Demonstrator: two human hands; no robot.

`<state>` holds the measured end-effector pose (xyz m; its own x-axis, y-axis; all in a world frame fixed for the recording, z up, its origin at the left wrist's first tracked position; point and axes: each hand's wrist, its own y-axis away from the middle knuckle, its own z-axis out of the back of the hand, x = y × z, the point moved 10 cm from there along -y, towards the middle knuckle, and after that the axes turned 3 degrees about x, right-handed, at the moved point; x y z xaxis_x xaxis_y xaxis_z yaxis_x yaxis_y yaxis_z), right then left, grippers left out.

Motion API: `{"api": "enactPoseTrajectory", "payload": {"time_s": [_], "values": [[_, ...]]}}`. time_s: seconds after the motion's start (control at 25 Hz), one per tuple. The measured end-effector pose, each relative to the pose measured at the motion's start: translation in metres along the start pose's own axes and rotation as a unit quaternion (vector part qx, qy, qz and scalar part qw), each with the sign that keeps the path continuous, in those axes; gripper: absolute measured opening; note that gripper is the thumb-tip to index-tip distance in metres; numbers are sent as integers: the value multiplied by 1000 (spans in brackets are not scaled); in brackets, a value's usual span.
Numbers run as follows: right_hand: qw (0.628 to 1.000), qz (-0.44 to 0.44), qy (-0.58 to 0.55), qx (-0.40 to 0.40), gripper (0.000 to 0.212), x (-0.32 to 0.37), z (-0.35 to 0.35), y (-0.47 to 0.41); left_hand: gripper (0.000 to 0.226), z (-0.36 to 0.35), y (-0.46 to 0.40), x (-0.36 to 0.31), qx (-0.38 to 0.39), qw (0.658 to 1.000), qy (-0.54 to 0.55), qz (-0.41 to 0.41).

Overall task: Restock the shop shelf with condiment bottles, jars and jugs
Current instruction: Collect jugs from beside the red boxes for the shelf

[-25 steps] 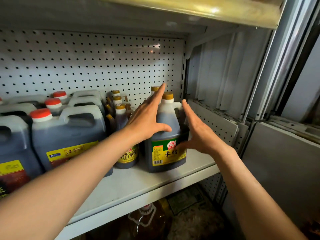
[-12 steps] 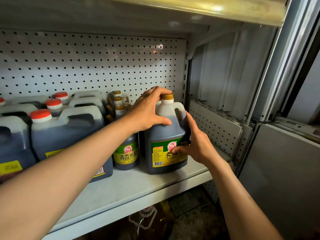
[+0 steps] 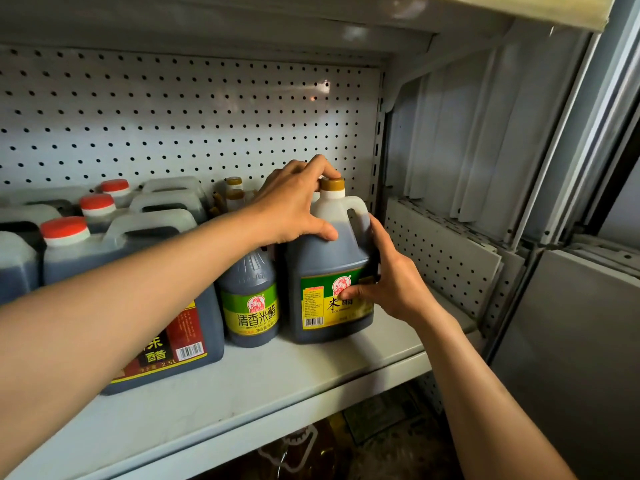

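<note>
Both hands are on the gold-capped vinegar jug (image 3: 329, 265), which stands upright on the white shelf (image 3: 263, 386) just beside a smaller green-labelled bottle (image 3: 251, 299). The left hand (image 3: 294, 206) wraps its shoulder, thumb across the front. The right hand (image 3: 391, 278) clasps its side, thumb on the label.

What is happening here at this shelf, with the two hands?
A person is stocking a shop shelf. Both hands hold one dark vinegar jug with a gold cap, standing at the right end of the row. The left hand grips its shoulder and neck, and the right hand holds its side by the label.
</note>
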<state>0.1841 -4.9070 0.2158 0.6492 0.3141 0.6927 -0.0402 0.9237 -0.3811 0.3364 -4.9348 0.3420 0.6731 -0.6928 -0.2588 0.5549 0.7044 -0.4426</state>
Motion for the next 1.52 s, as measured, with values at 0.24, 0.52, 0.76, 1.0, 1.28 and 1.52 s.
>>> {"api": "enactPoseTrajectory", "payload": {"time_s": [0.24,0.52,0.76,1.0,1.28,1.52], "values": [[1000,5,-6,10,128,-7,-12,-33,90,2,-30,9,45,986,-158,-3],[999,9,-19,28,128,-15,-30,-76,93,0,-54,40,50,980,-188,32],[999,26,-27,34,126,-19,-43,-104,92,-2,-70,62,51,978,-199,40],[998,37,-34,39,124,-26,-46,-110,91,-3,-73,70,48,981,-187,35],[997,37,-31,52,124,-30,-47,-112,91,-5,-73,68,49,979,-197,39],[998,24,-24,53,124,-29,-46,-112,92,-5,-72,64,53,977,-203,45]]}}
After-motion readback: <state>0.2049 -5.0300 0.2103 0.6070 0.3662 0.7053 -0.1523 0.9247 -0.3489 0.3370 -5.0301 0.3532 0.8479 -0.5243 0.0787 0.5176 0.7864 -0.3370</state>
